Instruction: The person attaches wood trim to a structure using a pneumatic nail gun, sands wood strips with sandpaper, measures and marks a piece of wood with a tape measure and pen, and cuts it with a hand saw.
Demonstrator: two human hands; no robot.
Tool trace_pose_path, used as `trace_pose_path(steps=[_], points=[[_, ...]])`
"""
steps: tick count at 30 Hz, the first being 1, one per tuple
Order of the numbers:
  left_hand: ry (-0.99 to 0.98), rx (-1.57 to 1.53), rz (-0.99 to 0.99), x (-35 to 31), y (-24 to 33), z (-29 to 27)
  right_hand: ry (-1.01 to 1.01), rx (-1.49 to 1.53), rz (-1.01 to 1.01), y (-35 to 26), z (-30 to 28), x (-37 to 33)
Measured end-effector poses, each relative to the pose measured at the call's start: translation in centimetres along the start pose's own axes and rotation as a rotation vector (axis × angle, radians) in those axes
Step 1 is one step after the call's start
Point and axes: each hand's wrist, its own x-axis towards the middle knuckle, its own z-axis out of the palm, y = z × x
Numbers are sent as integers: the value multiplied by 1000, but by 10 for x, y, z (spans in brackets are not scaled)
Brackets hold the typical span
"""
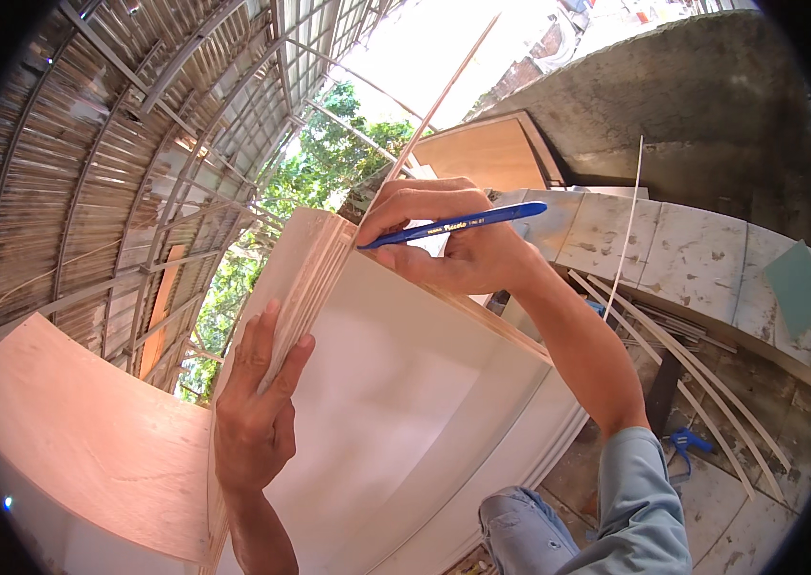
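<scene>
A blue pen (482,218) is in my right hand (439,235), its tip at the top corner of a pale wooden piece. My left hand (257,407) grips the long edge of this layered wooden board (298,251), with fingers along its face and the thumb side towards the white panel. The white panel (376,374) spreads flat and glossy between my forearms, its far edge bordered by a wooden strip (501,326). Part of the pen barrel is covered by my right fingers.
A curved pinkish plywood sheet (99,431) lies at left. Long thin wooden strips (702,379) and a blue clamp (685,446) are on the floor at right. A thin rod (448,91) rises beyond my right hand. A tiled ledge (683,244) carries a green square piece (796,287).
</scene>
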Motion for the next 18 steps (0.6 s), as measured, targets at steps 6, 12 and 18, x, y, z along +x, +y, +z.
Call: trace_pose_path(steps=[6, 12, 18], points=[[-7, 15, -4, -3, 1, 3, 28, 4, -44, 5, 4, -6], [12, 104, 33, 0, 2, 2, 29, -16, -71, 6, 5, -5], [11, 91, 15, -2, 1, 3, 18, -14, -39, 3, 4, -4]])
